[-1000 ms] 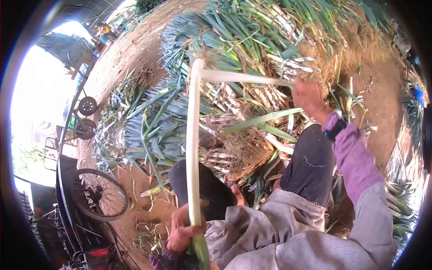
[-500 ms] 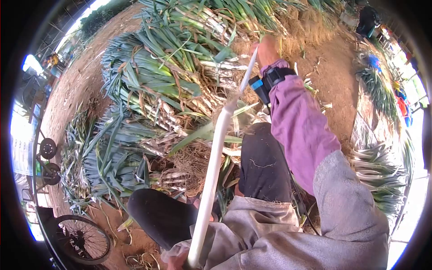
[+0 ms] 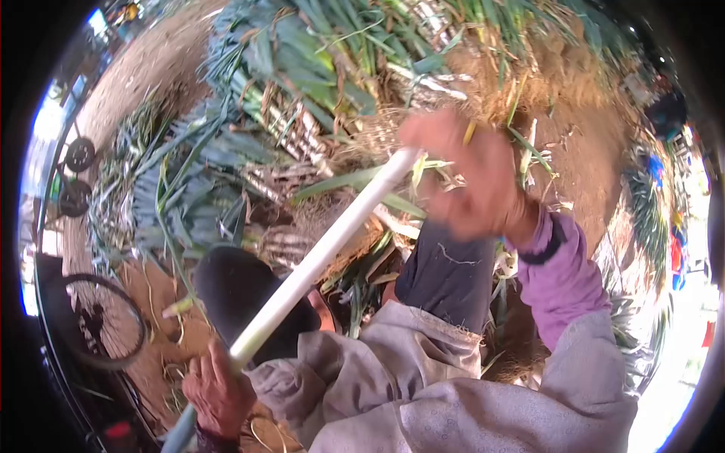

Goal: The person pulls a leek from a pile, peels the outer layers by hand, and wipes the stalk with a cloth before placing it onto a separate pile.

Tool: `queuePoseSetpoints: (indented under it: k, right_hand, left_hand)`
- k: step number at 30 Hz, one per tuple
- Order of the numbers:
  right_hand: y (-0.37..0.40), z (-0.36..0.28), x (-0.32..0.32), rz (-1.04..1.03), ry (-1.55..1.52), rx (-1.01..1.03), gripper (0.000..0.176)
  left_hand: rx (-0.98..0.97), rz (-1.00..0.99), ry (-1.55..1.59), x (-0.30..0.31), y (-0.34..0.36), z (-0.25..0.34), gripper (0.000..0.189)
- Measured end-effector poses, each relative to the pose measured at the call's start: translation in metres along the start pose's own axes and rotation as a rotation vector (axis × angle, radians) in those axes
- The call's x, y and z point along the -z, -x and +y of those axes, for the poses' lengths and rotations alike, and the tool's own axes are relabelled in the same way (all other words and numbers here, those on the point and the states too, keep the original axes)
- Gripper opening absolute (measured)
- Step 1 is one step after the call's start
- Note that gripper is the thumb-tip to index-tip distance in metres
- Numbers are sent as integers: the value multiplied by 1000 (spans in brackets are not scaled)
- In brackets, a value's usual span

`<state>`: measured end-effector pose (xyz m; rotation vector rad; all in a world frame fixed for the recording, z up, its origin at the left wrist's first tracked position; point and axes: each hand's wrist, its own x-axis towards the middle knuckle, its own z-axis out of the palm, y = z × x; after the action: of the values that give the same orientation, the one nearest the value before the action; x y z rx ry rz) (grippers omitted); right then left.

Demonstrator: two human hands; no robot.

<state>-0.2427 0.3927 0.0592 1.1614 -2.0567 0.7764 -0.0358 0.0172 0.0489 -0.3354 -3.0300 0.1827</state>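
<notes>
My left hand (image 3: 217, 391) grips the green lower end of a long peeled white leek (image 3: 317, 257), which slants up to the right across my knees. My right hand (image 3: 464, 177), blurred by motion, is at the leek's upper tip, fingers curled around it and some loose leaf scraps. A purple sleeve and dark wristband cover my right forearm. Behind lies a big pile of unpeeled leeks (image 3: 302, 83) with green tops and rooty ends.
Peeled skins and roots (image 3: 332, 226) litter the bare earth between my knees. A bicycle wheel (image 3: 94, 321) and a small wheeled cart (image 3: 75, 170) stand at the left. More leek bundles (image 3: 649, 211) lie along the right edge.
My right hand has come back from the far pile toward the leek's tip. The leek has tilted from near upright to a slant, and my left hand is now visible at its base.
</notes>
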Motion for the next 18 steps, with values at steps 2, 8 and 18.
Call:
queuePoseSetpoints:
  k: [2,8,18]
  right_hand:
    - [-1,-25,-21,-153,-72,172,50]
    - [28,4,-19,-445,345,137,55]
    - [61,-6,-8,-556,283,-70,23]
  left_hand:
    - [-31,70,-150,0,1,-5,57]
    - [-52,338,-495,-1,9,-19,30]
    - [181,583,-435,-25,-1,-38,32]
